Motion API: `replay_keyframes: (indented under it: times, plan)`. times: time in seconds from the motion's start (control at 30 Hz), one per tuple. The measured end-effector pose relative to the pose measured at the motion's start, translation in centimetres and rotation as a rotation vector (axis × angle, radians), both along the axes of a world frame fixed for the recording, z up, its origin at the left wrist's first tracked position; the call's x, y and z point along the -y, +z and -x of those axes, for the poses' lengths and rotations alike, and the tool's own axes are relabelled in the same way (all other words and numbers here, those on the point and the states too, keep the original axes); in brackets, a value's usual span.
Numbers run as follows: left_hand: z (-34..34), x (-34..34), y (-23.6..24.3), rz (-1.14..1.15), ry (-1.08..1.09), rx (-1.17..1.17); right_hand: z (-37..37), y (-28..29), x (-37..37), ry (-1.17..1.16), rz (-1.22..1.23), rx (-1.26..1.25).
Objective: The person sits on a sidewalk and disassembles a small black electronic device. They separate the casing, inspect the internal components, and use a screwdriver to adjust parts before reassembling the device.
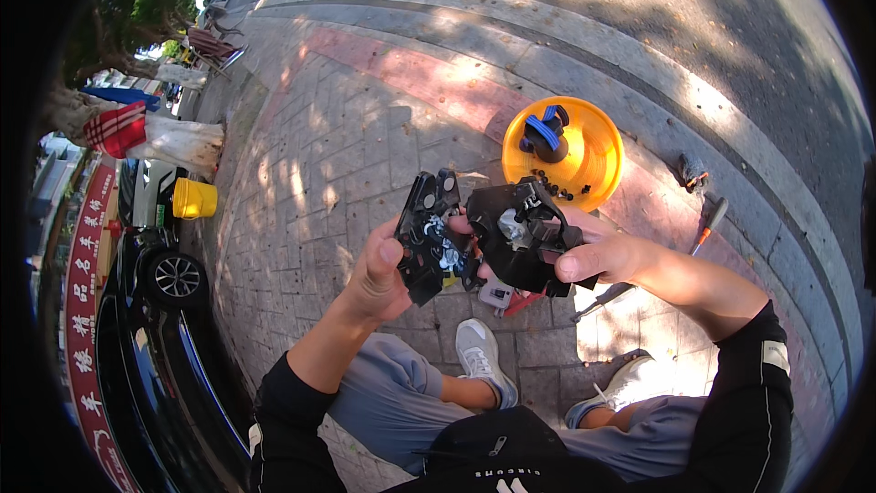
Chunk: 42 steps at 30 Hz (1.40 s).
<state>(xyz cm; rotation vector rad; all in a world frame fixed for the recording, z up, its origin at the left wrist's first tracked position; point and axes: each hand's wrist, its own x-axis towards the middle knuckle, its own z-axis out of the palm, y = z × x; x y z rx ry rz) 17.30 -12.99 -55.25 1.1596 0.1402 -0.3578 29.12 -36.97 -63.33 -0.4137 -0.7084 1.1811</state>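
I have each of my two hands occupied, above the pavement [301,141], in front of my knees. My left hand [381,269] has its thumb and fingers closed on the outer edge of the narrow black part [425,242]. My right hand [598,256] holds the wide black part [509,265]: the thumb presses on top near its right edge, while most of the fingers are hidden below, so I cannot tell how firm they are. The two parts are very close together; whether they touch, I cannot tell.

On both there are whitish, shiny patches. If this is grease, in my judgement a thumb could slide and a part could fall on the stones, because nothing supports it underneath. If I tilt either part too much, any loose small piece inside could drop out and roll away.

The yellow basin [598,151] stands beyond my right hand, near the kerb [730,119]. Small black pieces [561,190] lie inside, by its near rim, and a blue-and-black object [546,132] lies toward its far left rim. A careless right elbow or wrist could knock this rim and scatter them. The screwdriver [711,225] lies to the right of the basin, within reach of my forearm, where it could be pushed.
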Motion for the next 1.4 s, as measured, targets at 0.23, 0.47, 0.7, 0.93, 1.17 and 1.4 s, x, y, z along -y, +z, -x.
replay_keyframes:
  times: [0.23,0.47,0.7,0.93,1.17,1.4]
  plan:
    - [-0.1,0.8,0.1,-0.027,0.099,0.010,0.1,0.1,-0.1,-0.023,0.008,-0.004]
    - [0.0,0.9,0.3,-0.055,0.069,0.004,0.1,0.6,0.2,-0.022,0.009,-0.021]
    - [0.1,1.0,0.2,-0.030,0.050,0.029,0.1,0.9,0.1,-0.003,-0.017,-0.047]
    - [0.3,0.6,-0.6,0.046,0.051,0.026,0.3,0.8,-0.1,-0.034,-0.024,-0.049]
    - [0.4,0.0,-0.9,0.125,0.018,0.012,0.2,1.2,-0.1,-0.010,-0.003,-0.060]
    - [0.6,0.1,-0.6,0.126,0.118,-0.057,0.3,1.7,-0.2,-0.166,0.061,0.099]
